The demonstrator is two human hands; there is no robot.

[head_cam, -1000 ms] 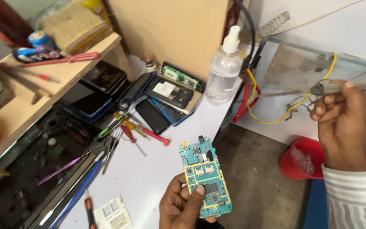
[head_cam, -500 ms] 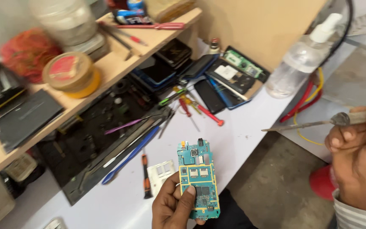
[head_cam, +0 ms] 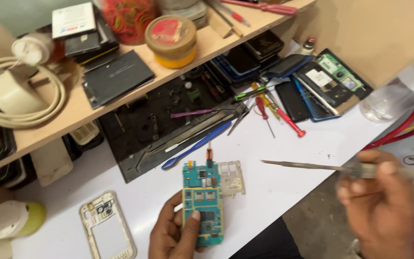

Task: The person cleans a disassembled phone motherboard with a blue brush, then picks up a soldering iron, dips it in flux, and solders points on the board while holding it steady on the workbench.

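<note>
The left hand [head_cam: 176, 235] holds a teal circuit board [head_cam: 202, 203] by its lower end, thumb pressed across the face near the bottom and fingers wrapped behind, so the grip is clamped on the board. The board sits low in the middle of the view, raised just above the white table [head_cam: 274, 192]. The right hand [head_cam: 384, 206], blurred, is closed around the handle of a soldering iron [head_cam: 322, 166], with the handle running through the fist.

Just right of the board lies a small metal shield plate [head_cam: 231, 178], and a white phone frame [head_cam: 107, 225] lies flat to the left. Behind the board, between it and the dark work mat [head_cam: 168, 120], rest a blue plastic pry tool [head_cam: 197, 145] and a small screwdriver with an orange handle [head_cam: 209, 156] — its tip almost meets the board's top edge. Red screwdrivers [head_cam: 283, 117] and stacked phones [head_cam: 307, 86] lie further back, under a wooden shelf [head_cam: 202, 52]. A clear bottle [head_cam: 398, 91] stands at the right.

The board's long axis runs away from the person, top end toward the mat. The iron lies nearly level — its thin tip points left toward the board but stays apart from it, with bare table between.
</note>
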